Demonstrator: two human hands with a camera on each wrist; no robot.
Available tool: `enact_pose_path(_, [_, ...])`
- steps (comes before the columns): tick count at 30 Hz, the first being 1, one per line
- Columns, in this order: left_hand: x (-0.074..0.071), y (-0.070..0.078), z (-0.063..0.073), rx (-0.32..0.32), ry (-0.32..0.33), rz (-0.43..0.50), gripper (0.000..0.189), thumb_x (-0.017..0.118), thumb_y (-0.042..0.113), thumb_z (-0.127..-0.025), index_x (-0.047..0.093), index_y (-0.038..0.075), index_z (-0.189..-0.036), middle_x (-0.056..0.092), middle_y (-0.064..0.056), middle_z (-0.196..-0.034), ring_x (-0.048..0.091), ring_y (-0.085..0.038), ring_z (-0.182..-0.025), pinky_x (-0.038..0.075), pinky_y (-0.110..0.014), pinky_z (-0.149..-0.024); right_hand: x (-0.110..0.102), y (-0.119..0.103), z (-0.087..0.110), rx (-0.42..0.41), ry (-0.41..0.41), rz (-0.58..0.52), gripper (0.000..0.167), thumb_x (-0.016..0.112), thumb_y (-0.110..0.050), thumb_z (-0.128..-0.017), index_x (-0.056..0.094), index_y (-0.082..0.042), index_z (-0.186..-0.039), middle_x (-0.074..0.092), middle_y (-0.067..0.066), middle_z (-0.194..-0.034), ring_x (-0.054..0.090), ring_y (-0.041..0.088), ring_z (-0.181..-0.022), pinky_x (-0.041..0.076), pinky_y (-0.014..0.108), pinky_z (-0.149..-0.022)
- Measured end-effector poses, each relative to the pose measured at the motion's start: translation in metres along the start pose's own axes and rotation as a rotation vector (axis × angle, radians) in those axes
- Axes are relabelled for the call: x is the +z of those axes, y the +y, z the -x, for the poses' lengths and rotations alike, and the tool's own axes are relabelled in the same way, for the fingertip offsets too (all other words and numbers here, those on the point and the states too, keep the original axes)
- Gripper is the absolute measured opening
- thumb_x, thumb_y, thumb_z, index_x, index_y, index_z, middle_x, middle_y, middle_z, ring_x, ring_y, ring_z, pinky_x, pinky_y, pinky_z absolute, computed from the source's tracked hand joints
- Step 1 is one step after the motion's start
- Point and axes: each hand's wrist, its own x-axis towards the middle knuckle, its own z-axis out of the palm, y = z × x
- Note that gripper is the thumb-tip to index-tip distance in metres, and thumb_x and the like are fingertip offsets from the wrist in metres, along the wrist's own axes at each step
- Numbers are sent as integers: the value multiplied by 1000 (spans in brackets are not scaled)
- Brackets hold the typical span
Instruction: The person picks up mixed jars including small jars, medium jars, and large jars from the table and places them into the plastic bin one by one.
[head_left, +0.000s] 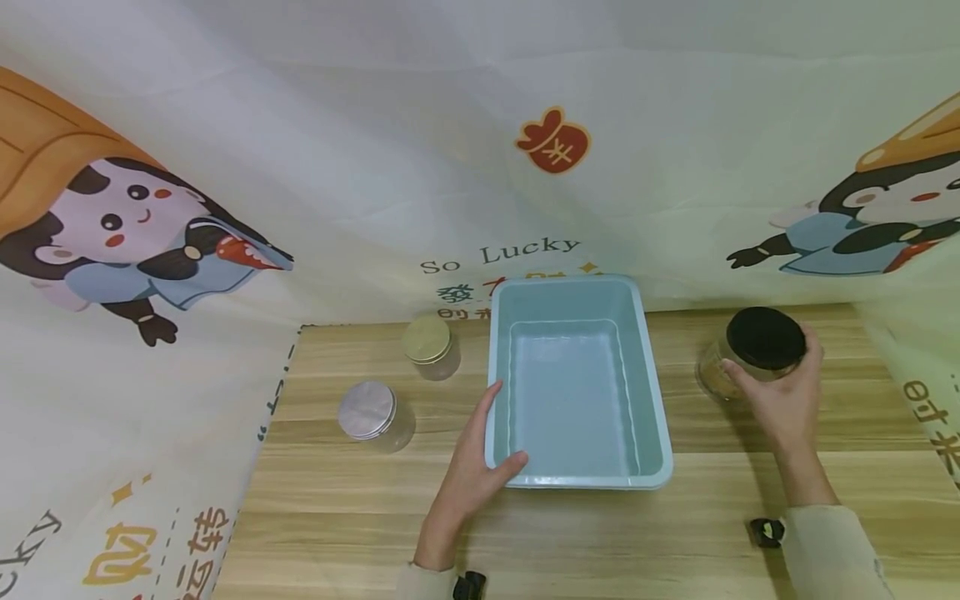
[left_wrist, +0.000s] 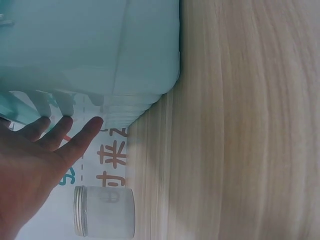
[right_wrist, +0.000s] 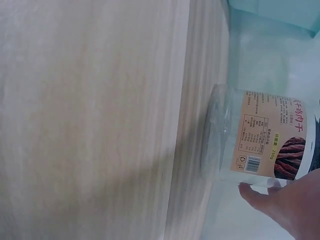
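My right hand (head_left: 787,408) holds a clear plastic jar (head_left: 716,371) with a black lid (head_left: 766,337), thumb on one side and fingers on the other. In the right wrist view the jar carries an orange label (right_wrist: 270,135) picturing dried meat strips. My left hand (head_left: 472,467) is at the near left corner of a light blue plastic basin (head_left: 495,417), its thumb over the rim. The left wrist view shows straight, spread fingers (left_wrist: 82,137) against the basin's outer wall; the thumb is hidden there. Nothing lies in the basin.
Left of the basin stand two clear jars, one with a gold lid (head_left: 426,338) farther back and one with a silver lid (head_left: 367,410) nearer. A printed white cloth (head_left: 375,167) hangs behind the wooden table (head_left: 315,500) and along its sides.
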Motion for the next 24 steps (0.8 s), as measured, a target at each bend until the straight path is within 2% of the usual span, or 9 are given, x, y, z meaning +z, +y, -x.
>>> enact_pose_path(10, [0, 0, 0, 5, 2, -17, 88, 66, 61, -86, 22, 34, -157, 30, 2, -160, 29, -25, -146, 25, -61, -113, 2, -17, 2, -6, -5, -120, 98, 80, 11, -70, 31, -15, -150, 39, 16, -146, 40, 25, -130, 27, 30, -110])
enact_pose_path(18, [0, -1, 0, 3, 5, -24, 90, 63, 65, -85, 23, 30, -158, 30, 3, -160, 29, -25, -146, 25, -62, -112, 1, -36, 5, -56, 9, -124, 93, 79, 13, -68, 36, -8, -147, 43, -2, -138, 42, 14, -126, 28, 24, -107])
enact_pose_path(24, [0, -1, 0, 14, 8, -24, 89, 63, 65, -85, 24, 32, -158, 31, 2, -160, 29, -25, -146, 25, -61, -113, 1, -37, 4, -125, 14, -147, 92, 77, 17, -64, 39, -4, -145, 43, 0, -136, 42, 15, -123, 28, 25, -106])
